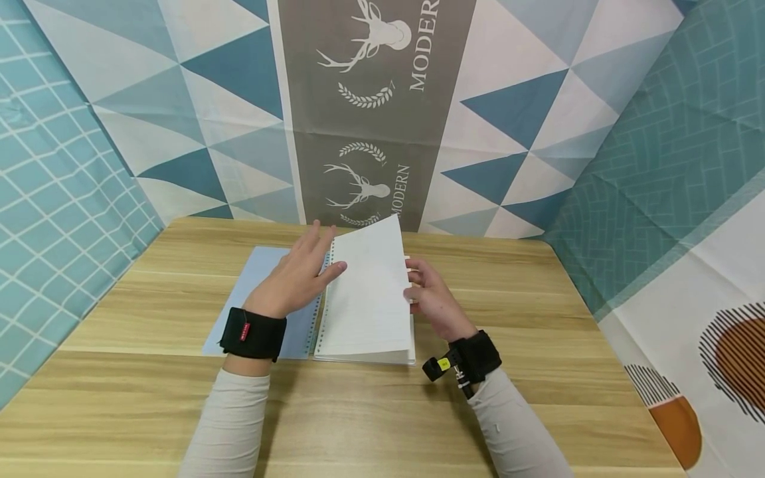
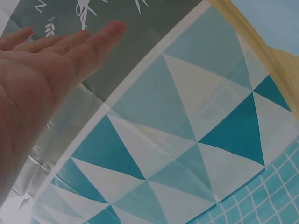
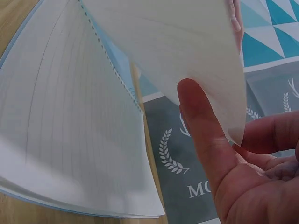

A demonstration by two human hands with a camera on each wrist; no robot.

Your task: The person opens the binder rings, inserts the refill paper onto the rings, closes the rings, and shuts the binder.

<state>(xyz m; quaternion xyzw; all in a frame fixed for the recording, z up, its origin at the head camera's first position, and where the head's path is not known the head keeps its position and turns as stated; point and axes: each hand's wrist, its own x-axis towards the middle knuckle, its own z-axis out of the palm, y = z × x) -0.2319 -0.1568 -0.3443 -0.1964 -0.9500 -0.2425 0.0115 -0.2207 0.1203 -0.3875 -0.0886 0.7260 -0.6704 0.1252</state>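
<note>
A spiral-bound notebook lies open on the table, its light blue cover (image 1: 242,299) folded out to the left. One white page (image 1: 367,285) is lifted at its right side, and the right hand (image 1: 441,304) pinches that edge. In the right wrist view the thumb (image 3: 198,119) presses one face of the raised sheet (image 3: 173,37), with fingers behind it; lined paper (image 3: 79,135) shows below. Over the cover and the binding holes, the left hand (image 1: 299,275) is held with straight fingers and thumb spread. The left wrist view shows this hand (image 2: 42,79) holding nothing.
The wooden table (image 1: 358,418) extends around the notebook on all sides. A patterned cloth (image 1: 370,119) hangs right behind its back edge, with more cloth at both sides. Each wrist wears a black band (image 1: 254,334); a small camera (image 1: 435,367) juts from the right one.
</note>
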